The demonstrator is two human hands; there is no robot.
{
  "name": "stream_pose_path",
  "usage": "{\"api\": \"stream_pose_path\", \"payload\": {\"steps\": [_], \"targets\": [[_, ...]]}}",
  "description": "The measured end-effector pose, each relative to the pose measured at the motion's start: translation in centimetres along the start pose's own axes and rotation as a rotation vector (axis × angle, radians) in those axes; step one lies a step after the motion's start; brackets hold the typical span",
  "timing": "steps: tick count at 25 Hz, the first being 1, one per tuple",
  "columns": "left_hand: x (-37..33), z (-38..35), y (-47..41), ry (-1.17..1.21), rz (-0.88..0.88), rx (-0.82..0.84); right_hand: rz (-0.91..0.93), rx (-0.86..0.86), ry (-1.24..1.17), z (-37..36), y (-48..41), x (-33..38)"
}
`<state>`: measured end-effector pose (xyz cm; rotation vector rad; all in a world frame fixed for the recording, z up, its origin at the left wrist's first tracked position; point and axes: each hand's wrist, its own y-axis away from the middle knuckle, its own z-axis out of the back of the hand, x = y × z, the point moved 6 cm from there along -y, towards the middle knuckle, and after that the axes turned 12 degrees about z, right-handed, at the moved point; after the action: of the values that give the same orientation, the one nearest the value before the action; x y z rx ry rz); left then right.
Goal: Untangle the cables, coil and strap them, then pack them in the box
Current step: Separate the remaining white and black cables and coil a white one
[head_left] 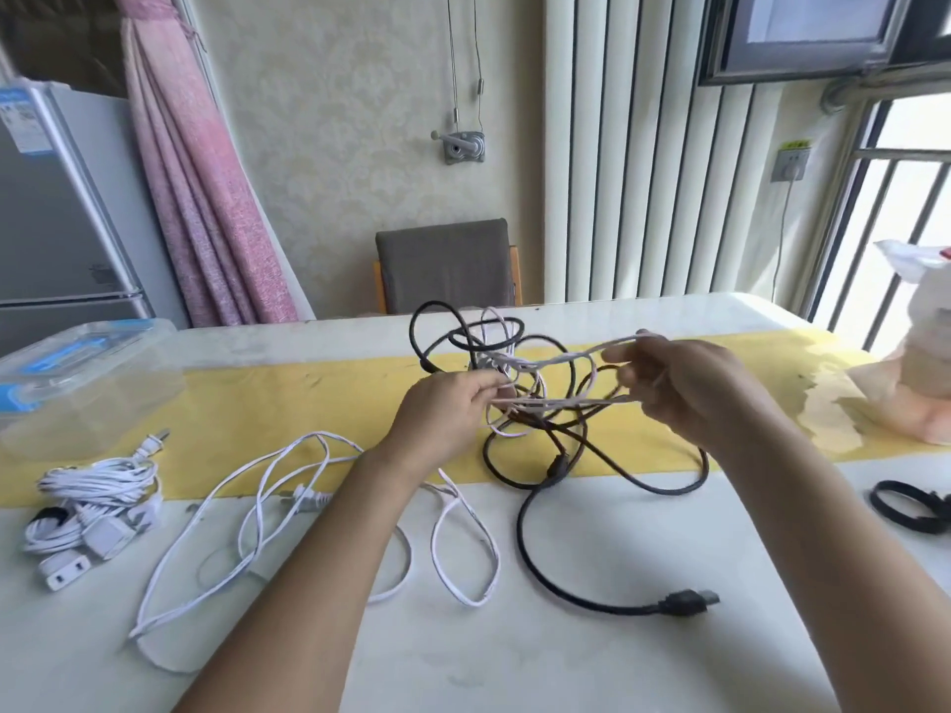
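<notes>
Two hands working above white bench (566, 671)

Left hand (442, 406) and right hand (687, 391) are pinching white strands of the cable tangle (540, 402), which is hanging over the yellow runner (288, 398). Clear box (87, 383) is sitting far left, with chair (445, 265) and pink curtain (206, 198) behind.

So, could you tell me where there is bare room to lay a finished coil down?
Bare table lies near you, below the black plug, and yellow runner between the clear box and left hand. Crowded: the tangle at centre, the loose white cable and coiled bundle front-left.
</notes>
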<state>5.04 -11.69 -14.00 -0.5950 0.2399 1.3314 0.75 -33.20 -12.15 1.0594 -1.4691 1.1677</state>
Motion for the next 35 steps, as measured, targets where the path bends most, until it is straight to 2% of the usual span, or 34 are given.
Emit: {"api": "stream_pose_path", "payload": {"steps": [2, 4, 6, 7, 8, 10, 12, 14, 15, 16, 18, 19, 21, 24, 30, 32, 35], "targets": [[-0.9, -1.8, 0.6, -0.063, -0.078, 0.097, -0.035, -0.102, 0.213, 2.5, -1.1, -1.1], [-2.5, -3.3, 1.8, -0.105, -0.214, 0.155, -0.045, -0.090, 0.593, 4.3, -1.1, -1.2], [-3.7, -4.0, 2.5, -0.170, -0.322, 0.152, -0.032, 0.114, 0.948, 4.2, -0.5, -1.1], [-3.9, -4.2, 2.7, -0.208, -0.336, 0.141, 0.038, 0.211, 1.026, 3.4, -0.1, -0.5], [-4.0, -4.2, 2.8, -0.231, -0.336, 0.126, 0.180, 0.292, 0.996, 2.1, 0.6, 0.7], [-4.3, -3.9, 2.9, -0.251, -0.324, 0.102, 0.525, 0.461, 0.708, -1.4, 2.9, 4.0], [-4.9, -3.6, 3.2, -0.245, -0.364, 0.070, 0.700, 0.583, 0.463, -3.9, 4.8, 5.8], [-5.9, -3.3, 4.0, -0.217, -0.465, -0.005, 0.792, 0.554, 0.512, -4.9, 5.0, 5.4], [-6.3, -3.1, 4.3, -0.210, -0.479, -0.011, 0.833, 0.484, 0.678, -5.1, 4.6, 4.8], [-6.4, -3.1, 4.3, -0.203, -0.466, -0.014, 0.837, 0.413, 0.910, -4.9, 4.0, 3.9], [-6.3, -3.3, 4.5, -0.225, -0.500, -0.009, 0.650, 0.303, 1.386, -3.6, 2.4, 1.9], [-6.3, -3.5, 4.5, -0.238, -0.525, -0.009, 0.521, 0.260, 1.539, -2.6, 1.8, 1.3], [-6.2, -3.9, 4.3, -0.262, -0.543, -0.044, 0.381, 0.169, 1.671, -1.3, 1.4, 1.2], [-6.4, -4.6, 4.4, -0.305, -0.555, -0.078, 0.359, 0.149, 1.704, -1.6, 1.2, 0.6], [-7.5, -4.3, 5.1, -0.293, -0.632, -0.187, 0.497, 0.018, 1.450, -3.2, 0.5, -0.1], [-7.4, -4.1, 5.0, -0.304, -0.623, -0.200, 0.537, -0.004, 1.440, -3.3, 0.3, 0.3], [-7.0, -3.8, 5.0, -0.268, -0.579, -0.223, 0.395, -0.056, 1.420, -1.6, -0.3, 0.4]]}}
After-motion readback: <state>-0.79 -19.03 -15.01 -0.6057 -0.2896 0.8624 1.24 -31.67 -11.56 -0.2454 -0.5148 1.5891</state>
